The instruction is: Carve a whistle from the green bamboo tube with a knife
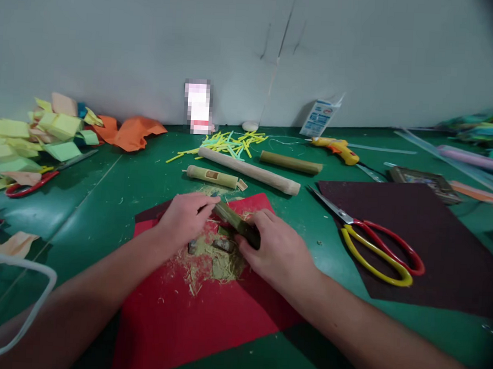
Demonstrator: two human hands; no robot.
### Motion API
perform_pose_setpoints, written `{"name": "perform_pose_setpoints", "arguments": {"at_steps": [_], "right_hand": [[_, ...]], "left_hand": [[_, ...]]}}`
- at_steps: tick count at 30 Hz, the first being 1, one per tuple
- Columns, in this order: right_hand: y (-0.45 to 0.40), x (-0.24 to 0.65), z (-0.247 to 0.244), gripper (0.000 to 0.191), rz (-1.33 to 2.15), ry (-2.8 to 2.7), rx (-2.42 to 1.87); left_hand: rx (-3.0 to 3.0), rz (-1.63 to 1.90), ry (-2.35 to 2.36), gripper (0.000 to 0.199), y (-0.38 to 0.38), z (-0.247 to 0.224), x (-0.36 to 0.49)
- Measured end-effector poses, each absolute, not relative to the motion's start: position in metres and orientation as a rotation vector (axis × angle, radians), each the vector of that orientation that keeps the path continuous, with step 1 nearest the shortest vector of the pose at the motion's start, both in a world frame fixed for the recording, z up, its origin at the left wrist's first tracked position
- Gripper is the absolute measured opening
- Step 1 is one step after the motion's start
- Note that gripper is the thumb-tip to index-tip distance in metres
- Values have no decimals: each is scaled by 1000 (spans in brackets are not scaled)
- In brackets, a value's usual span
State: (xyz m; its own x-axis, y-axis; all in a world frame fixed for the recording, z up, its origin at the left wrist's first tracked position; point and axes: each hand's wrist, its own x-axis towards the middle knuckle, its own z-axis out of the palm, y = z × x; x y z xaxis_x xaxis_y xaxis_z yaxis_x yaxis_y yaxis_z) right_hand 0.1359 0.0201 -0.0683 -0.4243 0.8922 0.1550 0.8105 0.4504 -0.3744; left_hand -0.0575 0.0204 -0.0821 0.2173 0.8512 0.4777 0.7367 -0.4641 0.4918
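Note:
A dark green bamboo tube [234, 219] is held slanting over a red sheet [189, 324]. My right hand [274, 249] grips its lower right end, with the thumb below and the fingers above. At its upper left end my left hand [187, 217] is closed in a pinch; what lies between those fingertips is too small to make out. Shavings and sawdust [199, 264] are scattered on the sheet under the tube, with small dark pieces [223, 245] among them. Behind my hands lies a light bamboo piece [222, 178] with a rectangular opening cut in it.
Scissors [346, 216] lie at right on a dark sheet [425, 238]. Behind are a pale stick [251, 171], a bamboo tube [291, 163], yellow strips [232, 144], a glue gun [341, 150] and a lit phone [198, 107]. Sticky notes [21, 145] and red-handled scissors [35, 184] are at left.

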Motion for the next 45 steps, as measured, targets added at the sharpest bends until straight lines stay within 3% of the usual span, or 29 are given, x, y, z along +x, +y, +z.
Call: {"name": "perform_pose_setpoints", "arguments": {"at_steps": [5, 10, 16, 23, 36, 45], "right_hand": [[21, 136, -70, 12, 383, -2360, -1423], [20, 137, -69, 13, 356, -2364, -1465], [20, 137, -68, 14, 363, -2371, -1465], [21, 138, -66, 15, 379, -2367, -1491], [21, 137, -65, 12, 405, -2375, -1489], [22, 139, -66, 13, 430, -2376, -1461]], "left_hand": [[2277, 975, 1385, 24, 17, -80, -55], [1931, 989, 1609, 21, 23, -70, -68], [908, 1175, 1051, 26, 20, -52, -67], [481, 1091, 640, 29, 15, -36, -68], [729, 1167, 757, 9, 15, -47, -69], [1132, 1331, 957, 9, 20, -53, -64]]}}
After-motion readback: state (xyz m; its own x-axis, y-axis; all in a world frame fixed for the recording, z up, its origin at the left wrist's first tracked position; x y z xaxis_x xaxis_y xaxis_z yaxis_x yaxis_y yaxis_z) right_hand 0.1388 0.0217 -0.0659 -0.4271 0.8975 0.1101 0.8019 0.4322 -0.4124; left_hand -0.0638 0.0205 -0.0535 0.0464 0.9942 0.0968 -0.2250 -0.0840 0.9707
